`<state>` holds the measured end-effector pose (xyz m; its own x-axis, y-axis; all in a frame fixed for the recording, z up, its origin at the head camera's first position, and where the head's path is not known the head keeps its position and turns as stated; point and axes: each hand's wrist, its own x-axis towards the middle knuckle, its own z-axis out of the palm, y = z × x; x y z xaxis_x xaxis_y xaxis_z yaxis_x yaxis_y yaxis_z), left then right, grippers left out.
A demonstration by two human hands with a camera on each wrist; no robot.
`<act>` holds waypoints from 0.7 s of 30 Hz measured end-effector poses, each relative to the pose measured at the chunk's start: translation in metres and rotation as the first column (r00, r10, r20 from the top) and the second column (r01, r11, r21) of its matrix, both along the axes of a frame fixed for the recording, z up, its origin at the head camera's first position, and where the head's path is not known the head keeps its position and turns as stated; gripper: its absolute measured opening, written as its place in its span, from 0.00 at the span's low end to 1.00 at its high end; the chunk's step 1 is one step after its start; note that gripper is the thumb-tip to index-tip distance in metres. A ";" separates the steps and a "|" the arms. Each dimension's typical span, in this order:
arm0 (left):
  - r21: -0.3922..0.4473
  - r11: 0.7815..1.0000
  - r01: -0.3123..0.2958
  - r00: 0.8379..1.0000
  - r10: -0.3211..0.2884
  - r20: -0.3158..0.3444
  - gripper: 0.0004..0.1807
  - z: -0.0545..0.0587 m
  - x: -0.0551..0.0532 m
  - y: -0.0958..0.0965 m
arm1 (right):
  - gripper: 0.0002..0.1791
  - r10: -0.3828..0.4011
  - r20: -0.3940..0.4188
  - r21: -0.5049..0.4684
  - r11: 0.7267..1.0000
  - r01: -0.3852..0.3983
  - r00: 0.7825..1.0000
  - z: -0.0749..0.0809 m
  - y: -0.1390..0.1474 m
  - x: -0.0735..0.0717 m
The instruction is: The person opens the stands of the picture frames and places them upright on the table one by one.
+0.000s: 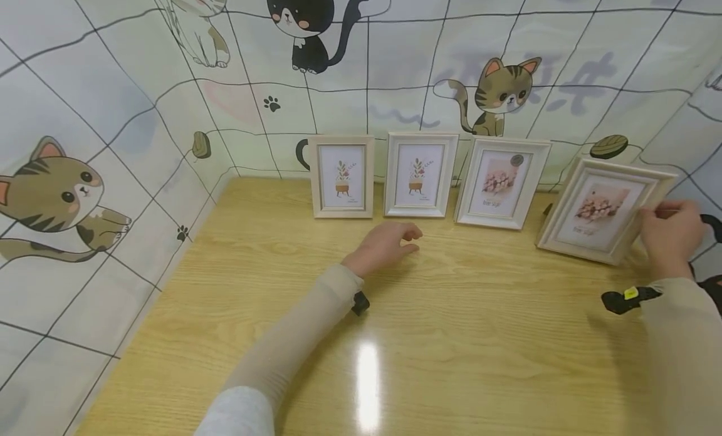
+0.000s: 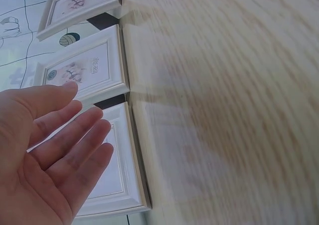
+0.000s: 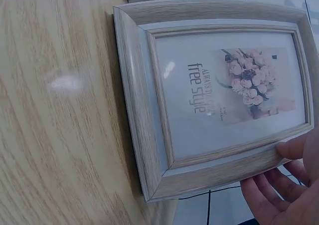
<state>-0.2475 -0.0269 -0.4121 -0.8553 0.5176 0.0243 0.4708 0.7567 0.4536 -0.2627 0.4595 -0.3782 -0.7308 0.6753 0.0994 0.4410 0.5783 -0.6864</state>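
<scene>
My right hand (image 1: 672,234) pinches the right edge of a wood-toned photo frame (image 3: 224,181), thumb on its front and fingers behind. That frame stands tilted at the far right and holds a pink flower picture (image 1: 602,209). My left hand (image 1: 385,247) hovers over the table in front of the second frame, holding nothing, its fingers loosely bent in the left wrist view. Three more photo frames stand in a row: a light wood one (image 1: 316,179) at left, a white one (image 1: 389,176) beside it, and another white one (image 1: 489,222) with a flower picture and a round sticker.
The wooden table (image 1: 451,336) runs up to a cat-printed wall covering (image 1: 350,104) behind the frames. A similar covering (image 1: 73,110) borders the left side. Dark wrist mounts (image 1: 620,300) sit on the sleeves. A bright reflection lies on the tabletop.
</scene>
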 end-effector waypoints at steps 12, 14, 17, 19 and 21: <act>0.031 0.999 -0.038 0.999 0.038 0.007 0.18 0.001 -0.005 -0.010 | 0.32 0.079 0.047 -0.013 0.997 -0.079 0.996 0.000 -0.003 0.004; 0.039 0.998 -0.043 0.999 0.042 0.007 0.18 0.002 -0.005 -0.013 | 0.37 0.093 0.047 -0.034 0.995 -0.091 0.995 -0.001 -0.002 0.003; 0.046 0.998 -0.048 0.999 0.048 0.006 0.18 0.004 -0.005 -0.016 | 0.38 0.093 0.043 -0.068 0.994 -0.089 0.995 -0.001 -0.002 0.004; 0.047 0.997 -0.061 0.998 0.060 0.019 0.18 0.008 -0.003 -0.019 | 0.38 0.067 0.037 -0.061 0.996 -0.065 0.997 0.000 -0.003 0.005; 0.051 0.996 -0.075 0.997 0.074 0.029 0.19 0.010 -0.005 -0.025 | 0.37 0.024 0.013 -0.043 0.999 -0.024 1.000 0.005 -0.009 0.007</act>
